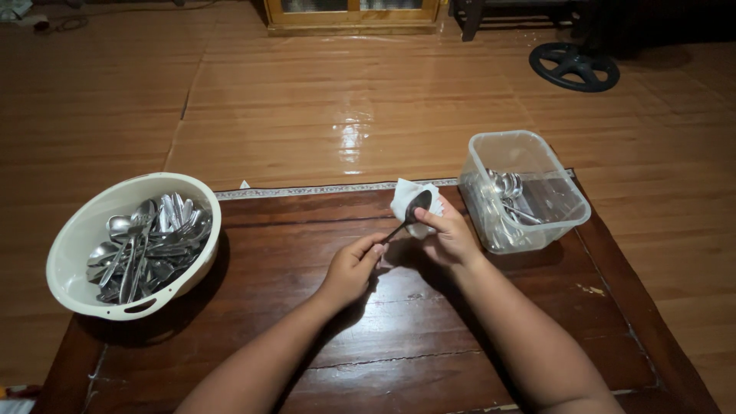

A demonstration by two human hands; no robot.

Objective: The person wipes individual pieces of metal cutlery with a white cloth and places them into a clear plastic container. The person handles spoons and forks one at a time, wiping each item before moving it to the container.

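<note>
Over the dark wooden worktop (399, 337), the left hand (351, 268) pinches the spoon (410, 213) by its handle end, fingers closed tight. That thin grip could let it twist or drop. The right hand (448, 234) wraps a white cloth (405, 196) round the bowl, thumb pressing. Farther off: a cream bowl (84, 230) and a clear tub (537, 153) of cutlery.

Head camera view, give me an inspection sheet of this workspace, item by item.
Surface: dark wooden table, scratched, over a woven floor mat.
Job's things: spoon held against a white cloth.
Clutter: cream bowl of metal spoons on the left; clear plastic tub of cutlery on the right.
Grips: left hand pinches the spoon handle; right hand holds cloth and spoon bowl.
Cables: nothing seen.
Surroundings: wooden cabinet, black wheel on floor.
</note>
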